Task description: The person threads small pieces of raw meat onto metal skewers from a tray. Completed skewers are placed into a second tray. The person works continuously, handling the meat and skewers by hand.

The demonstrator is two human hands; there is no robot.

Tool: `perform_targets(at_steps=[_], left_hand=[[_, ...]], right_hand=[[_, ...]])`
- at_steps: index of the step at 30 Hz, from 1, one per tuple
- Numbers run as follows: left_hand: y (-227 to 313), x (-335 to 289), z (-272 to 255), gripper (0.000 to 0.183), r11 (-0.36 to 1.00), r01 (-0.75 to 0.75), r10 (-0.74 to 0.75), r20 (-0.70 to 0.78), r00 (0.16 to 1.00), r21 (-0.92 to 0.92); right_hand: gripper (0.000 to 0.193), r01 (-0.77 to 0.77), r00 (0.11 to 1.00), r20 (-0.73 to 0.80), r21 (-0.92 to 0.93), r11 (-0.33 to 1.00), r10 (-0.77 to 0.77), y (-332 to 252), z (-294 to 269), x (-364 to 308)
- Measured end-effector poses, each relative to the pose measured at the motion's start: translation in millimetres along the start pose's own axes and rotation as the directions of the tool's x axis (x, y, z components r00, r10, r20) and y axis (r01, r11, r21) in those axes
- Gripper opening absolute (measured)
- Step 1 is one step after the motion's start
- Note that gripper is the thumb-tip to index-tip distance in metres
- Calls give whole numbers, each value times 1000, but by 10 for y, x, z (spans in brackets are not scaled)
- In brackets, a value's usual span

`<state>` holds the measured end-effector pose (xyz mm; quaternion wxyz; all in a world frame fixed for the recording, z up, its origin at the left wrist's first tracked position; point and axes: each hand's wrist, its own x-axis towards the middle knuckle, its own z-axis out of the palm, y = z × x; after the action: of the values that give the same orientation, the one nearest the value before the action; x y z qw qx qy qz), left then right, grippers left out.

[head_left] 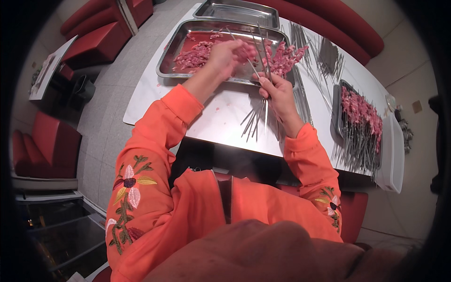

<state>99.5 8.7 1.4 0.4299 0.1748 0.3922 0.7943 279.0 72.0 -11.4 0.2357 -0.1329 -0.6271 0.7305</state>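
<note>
Pinching metal skewers [253, 121], lower ends fanned over the desk [213, 124]: my right grip [281, 94], at the near edge of a steel tray [181, 75]. Left grip [224, 58]: fingers curled beside raw meat on the skewers' upper part; blurred, I cannot tell whether they pinch. In that tray: loose meat [193, 56] left, threaded meat [285, 58] right. Behind: second steel tray [237, 15]. Rightward, I list bare skewers [329, 56], a dark tray [337, 110] of meat skewers [361, 113], a translucent tub [392, 157].

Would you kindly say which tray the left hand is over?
The nearer steel tray, with loose meat; another steel tray lies beyond, and the dark tray at right holds meat skewers.
</note>
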Motion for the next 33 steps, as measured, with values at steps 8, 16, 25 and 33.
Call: perform_targets(at_steps=[8, 16, 25, 33], left_hand=[[133, 398, 19, 32, 422, -120, 70, 100, 993, 898], [-117, 803, 191, 41, -550, -39, 118, 124, 985, 835], [466, 327, -97, 25, 912, -19, -24, 99, 995, 409], [551, 221, -295, 26, 991, -62, 69, 52, 996, -120]], right_hand=[[21, 7, 990, -142, -20, 1000, -10, -134, -85, 21], [23, 51, 984, -173, 19, 999, -47, -173, -45, 20], [25, 38, 995, -90, 6, 999, -37, -135, -67, 19], [26, -11, 1000, 28, 15, 1000, 11, -103, -7, -30]])
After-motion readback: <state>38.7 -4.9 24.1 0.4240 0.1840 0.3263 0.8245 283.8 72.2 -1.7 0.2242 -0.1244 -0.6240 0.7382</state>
